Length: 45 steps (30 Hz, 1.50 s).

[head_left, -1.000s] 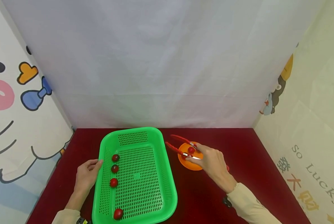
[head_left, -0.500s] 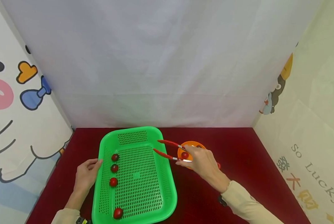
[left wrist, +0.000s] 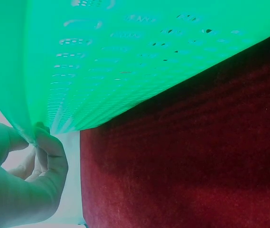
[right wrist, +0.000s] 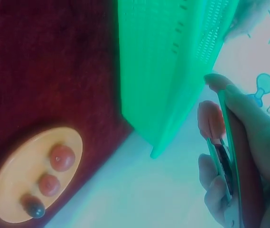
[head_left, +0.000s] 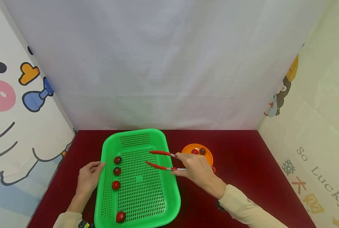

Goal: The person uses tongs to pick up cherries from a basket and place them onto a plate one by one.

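Note:
My right hand (head_left: 198,172) grips a pair of red-tipped metal tongs (head_left: 161,167) by its arms. The tong tips stand apart over the right side of a green plastic basket (head_left: 176,193), nothing between them. At the basket's left rim, my left hand (head_left: 87,177) pinches the edge between thumb and fingers, as the left wrist view also shows. Several small tomatoes line the basket's left side, among them a red tomato (head_left: 116,185) and a darker one (head_left: 117,171). Right of the basket, partly behind my right hand, sits an orange plate (head_left: 207,158).
In the right wrist view the plate holds two red tomatoes, one a larger tomato (right wrist: 62,157), and a dark tomato (right wrist: 33,206). A dark red cloth (head_left: 237,167) covers the table. White curtain (head_left: 169,79) hangs behind, with printed panels on both sides.
My right hand has moved left with the tongs, from over the orange plate to the basket's right side. The left hand stays on the rim.

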Available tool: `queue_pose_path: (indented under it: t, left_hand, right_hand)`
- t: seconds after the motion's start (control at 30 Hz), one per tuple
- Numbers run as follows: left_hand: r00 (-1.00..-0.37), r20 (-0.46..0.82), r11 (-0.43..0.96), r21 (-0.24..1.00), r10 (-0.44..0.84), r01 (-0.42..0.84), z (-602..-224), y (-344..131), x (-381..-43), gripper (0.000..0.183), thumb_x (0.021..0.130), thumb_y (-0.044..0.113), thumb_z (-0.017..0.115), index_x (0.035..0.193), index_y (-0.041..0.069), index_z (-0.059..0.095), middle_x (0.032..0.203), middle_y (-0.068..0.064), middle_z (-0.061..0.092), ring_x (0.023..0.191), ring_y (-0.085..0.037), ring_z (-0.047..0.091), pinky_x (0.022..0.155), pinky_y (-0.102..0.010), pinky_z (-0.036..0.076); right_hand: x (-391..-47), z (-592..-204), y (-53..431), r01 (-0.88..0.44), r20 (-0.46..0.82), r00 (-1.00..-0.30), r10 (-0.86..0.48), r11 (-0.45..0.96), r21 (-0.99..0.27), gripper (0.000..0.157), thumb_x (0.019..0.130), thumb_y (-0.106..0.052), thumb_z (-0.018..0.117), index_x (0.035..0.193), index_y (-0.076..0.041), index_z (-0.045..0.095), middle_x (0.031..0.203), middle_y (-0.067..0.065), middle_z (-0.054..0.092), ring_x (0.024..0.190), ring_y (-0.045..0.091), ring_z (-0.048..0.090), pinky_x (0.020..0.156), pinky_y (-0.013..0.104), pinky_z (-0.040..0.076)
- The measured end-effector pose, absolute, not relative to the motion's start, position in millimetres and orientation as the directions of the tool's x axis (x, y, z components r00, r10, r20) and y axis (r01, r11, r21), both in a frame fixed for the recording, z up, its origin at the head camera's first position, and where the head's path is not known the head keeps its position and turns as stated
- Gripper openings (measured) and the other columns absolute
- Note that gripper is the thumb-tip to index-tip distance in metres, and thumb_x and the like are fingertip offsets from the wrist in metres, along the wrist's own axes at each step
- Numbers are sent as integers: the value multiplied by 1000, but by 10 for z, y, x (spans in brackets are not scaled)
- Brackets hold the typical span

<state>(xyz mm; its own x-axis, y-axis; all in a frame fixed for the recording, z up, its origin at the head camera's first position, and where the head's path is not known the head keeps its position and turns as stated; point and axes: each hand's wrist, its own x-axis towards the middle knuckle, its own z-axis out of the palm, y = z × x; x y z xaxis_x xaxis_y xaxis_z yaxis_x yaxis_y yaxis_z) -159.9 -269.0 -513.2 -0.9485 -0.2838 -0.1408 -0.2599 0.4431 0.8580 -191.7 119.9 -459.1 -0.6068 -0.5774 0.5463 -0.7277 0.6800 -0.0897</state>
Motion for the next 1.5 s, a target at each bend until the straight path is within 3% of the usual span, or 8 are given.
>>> queue_pose_path:
  t: [0.13,0.43,0.6,0.77,0.93,1.03,1.2,1.5]
  left_hand:
    - [-948,-145,447,854,-284,-265,-5135,-2689,-1605,58,107,40,56,139,-8,55,124,-31,64,82,-8,61,67,-22,51]
    - [-945,-146,452,850,-292,-271,-5134,-2683,-1599,57,107,40,56,138,-7,56,125,-31,64,92,-23,66,67,-23,51]
    - [-945,-149,447,852,-291,-272,-5138,-2683,-1604,57,107,40,56,139,-7,56,125,-31,64,86,-15,65,66,-23,51]
    - [-945,-149,444,854,-290,-271,-5142,-2685,-1609,57,106,40,56,139,-7,56,124,-31,64,80,-8,62,66,-23,52]
    - [-945,-148,446,853,-290,-271,-5139,-2687,-1609,58,106,40,56,139,-8,55,124,-31,64,80,-7,61,66,-23,51]
    - [-945,-149,441,856,-290,-270,-5137,-2687,-1604,57,107,39,56,139,-8,55,124,-31,64,80,-7,61,66,-23,51]
    - [-945,-150,441,856,-289,-271,-5140,-2688,-1601,58,107,39,56,140,-8,54,125,-32,64,81,-7,61,66,-22,51]
    - [-946,-151,450,850,-288,-273,-5139,-2691,-1602,58,107,41,55,139,-8,55,123,-31,64,81,-8,61,66,-23,51]
  right_hand:
    - [-1898,-4607,1141,-754,535,-584,-610,653,-79,60,64,-46,97,105,-8,75,90,0,77,57,8,58,47,13,39]
    - [-1849,-4647,1013,-790,486,-540,-687,613,-10,59,69,-54,93,102,-8,75,84,-3,75,52,6,52,47,10,34]
    - [-1803,-4642,953,-808,454,-522,-722,589,6,62,71,-56,90,109,-9,76,98,0,78,56,9,61,48,10,37]
    - [-1769,-4652,899,-827,433,-509,-743,562,-9,62,72,-56,90,111,-10,76,102,-1,78,51,8,55,46,9,31]
    - [-1734,-4674,836,-861,424,-475,-771,506,-45,58,73,-52,91,107,-8,75,98,-1,78,57,9,60,51,10,40]
    - [-1714,-4694,795,-878,418,-452,-788,476,-51,52,72,-51,92,96,-9,71,83,-4,73,52,6,52,48,9,33]
    - [-1683,-4716,729,-894,403,-429,-808,444,-62,48,72,-50,91,90,-13,67,82,-6,73,49,3,39,46,10,17]
    - [-1611,-4739,650,-910,338,-409,-848,409,-76,53,74,-53,88,107,-12,77,101,-5,78,64,5,65,49,6,35]
